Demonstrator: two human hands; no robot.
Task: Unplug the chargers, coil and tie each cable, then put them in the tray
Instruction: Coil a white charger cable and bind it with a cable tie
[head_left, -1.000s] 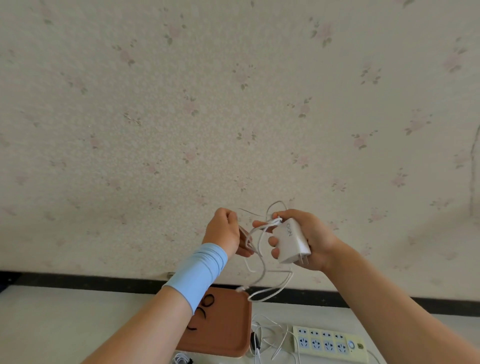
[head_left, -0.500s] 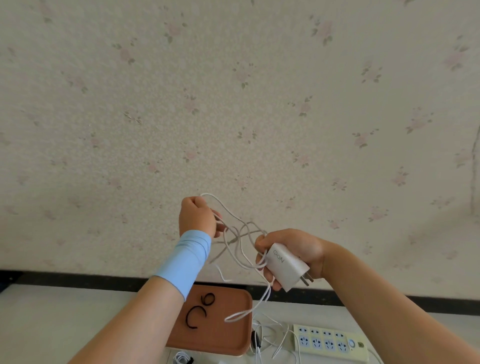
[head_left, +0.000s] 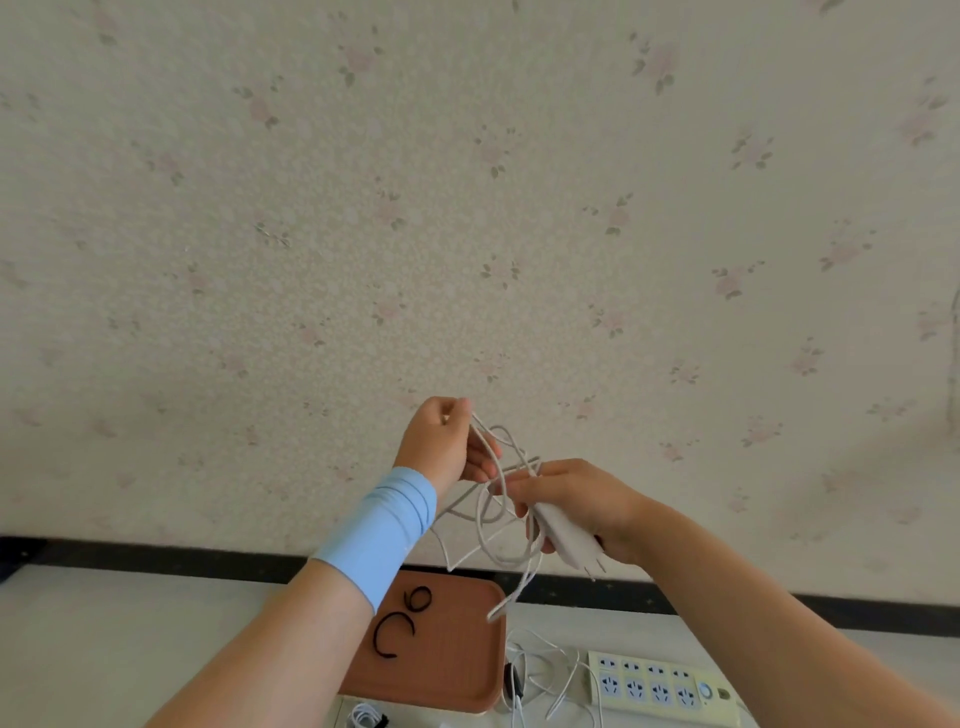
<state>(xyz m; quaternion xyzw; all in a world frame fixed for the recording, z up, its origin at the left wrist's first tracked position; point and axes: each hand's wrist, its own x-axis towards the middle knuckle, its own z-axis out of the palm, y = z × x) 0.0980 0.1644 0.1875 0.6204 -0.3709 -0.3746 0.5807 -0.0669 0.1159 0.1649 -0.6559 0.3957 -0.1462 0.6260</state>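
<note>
My right hand (head_left: 576, 499) grips a white charger (head_left: 569, 540) in the air, prongs pointing down and right. Its white cable (head_left: 493, 509) loops loosely between both hands, and one loose end hangs down toward the tray. My left hand (head_left: 441, 441), with a light blue wrist sleeve, pinches a strand of that cable up high, just left of the right hand. Below them a brown tray (head_left: 467, 675) lies on the white table and holds two black ties (head_left: 400, 618). A pale power strip (head_left: 660, 686) lies to the right of the tray.
More white cables (head_left: 540, 675) lie tangled between the tray and the power strip. A small coiled white cable with a black tie (head_left: 366, 718) sits at the bottom edge, in front of the tray. A floral papered wall with a dark baseboard stands behind the table.
My left hand has gone from beside the right hand, out to the left, then back right and higher, pulling cable. My right hand has dropped and tilted the charger flatter.
</note>
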